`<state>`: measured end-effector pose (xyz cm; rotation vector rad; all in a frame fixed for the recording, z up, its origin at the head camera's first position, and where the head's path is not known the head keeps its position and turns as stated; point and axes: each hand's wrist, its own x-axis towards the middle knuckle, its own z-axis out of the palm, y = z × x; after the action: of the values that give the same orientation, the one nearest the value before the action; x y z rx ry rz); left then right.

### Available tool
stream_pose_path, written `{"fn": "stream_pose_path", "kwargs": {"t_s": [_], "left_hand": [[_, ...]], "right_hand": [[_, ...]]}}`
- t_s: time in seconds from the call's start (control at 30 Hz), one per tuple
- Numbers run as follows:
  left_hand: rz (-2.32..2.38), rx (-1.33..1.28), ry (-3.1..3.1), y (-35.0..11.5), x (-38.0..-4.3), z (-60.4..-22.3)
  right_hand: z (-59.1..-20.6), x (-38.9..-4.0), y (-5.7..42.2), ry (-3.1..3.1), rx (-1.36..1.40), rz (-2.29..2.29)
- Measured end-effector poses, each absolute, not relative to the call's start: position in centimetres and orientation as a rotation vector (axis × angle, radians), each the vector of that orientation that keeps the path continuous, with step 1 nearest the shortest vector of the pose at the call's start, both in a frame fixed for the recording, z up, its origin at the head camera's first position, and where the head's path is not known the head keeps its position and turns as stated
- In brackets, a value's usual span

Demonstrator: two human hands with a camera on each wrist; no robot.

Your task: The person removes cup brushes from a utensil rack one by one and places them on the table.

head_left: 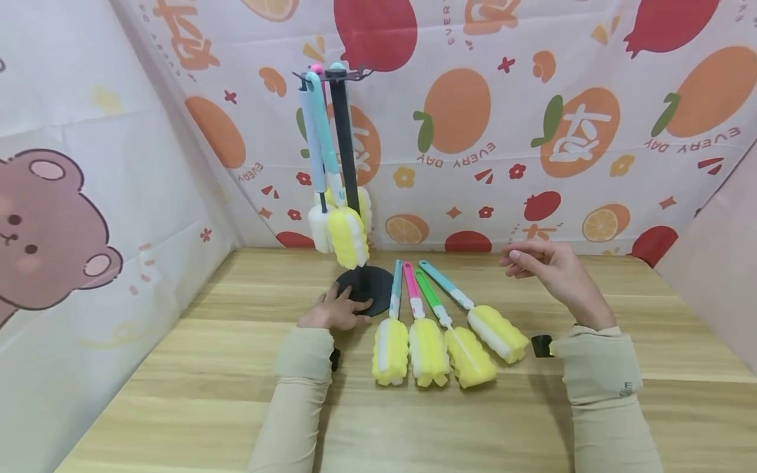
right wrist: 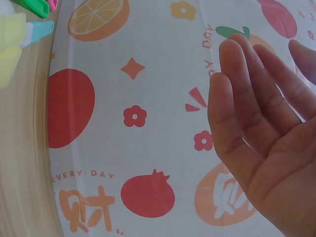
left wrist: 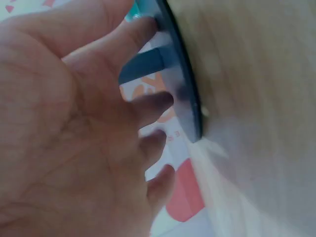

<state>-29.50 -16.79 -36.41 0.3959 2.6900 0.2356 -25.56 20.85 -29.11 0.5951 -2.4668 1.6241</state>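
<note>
My left hand rests with spread fingers on the round black base of an upright stand; the left wrist view shows fingertips on the base. Sponge brushes hang from hooks at the stand's top, among them a blue-handled one and a teal-handled one. Four sponge brushes lie fanned out right of the base: a blue one, a pink one, a green one and another blue one. My right hand, fingers relaxed, is raised above the table and holds nothing.
The wooden table runs back to a fruit-printed cloth. A side cloth with a bear print stands at the left, and a plain pale one at the right.
</note>
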Motion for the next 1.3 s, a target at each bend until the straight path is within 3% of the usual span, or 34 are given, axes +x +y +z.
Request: {"fn": "stream_pose_path", "kwargs": {"t_s": [0.2, 0.47, 0.8, 1.13, 1.3], "left_hand": [[0.226, 0.401, 2.677, -16.3, -29.2, -36.6], [0.201, 0.094, 2.819, -12.5, -28.1, -36.7], [0.421, 0.448, 2.636, -18.5, -29.8, -36.8], [0.149, 0.274, 2.824, -13.9, -28.6, -36.5], [0.321, 0.341, 2.795, -15.8, -29.1, -36.8]], "right_hand": [[-29.3, -25.8, 20.9, -2.443, 0.623, 1.646], [-29.4, -26.0, 21.2, -2.427, 0.654, 1.623], [-29.7, -26.0, 21.5, -2.404, 0.642, 1.667], [-29.3, -26.0, 21.5, -2.401, 0.645, 1.661], [-29.5, -25.7, 21.4, -2.426, 0.641, 1.669]]}}
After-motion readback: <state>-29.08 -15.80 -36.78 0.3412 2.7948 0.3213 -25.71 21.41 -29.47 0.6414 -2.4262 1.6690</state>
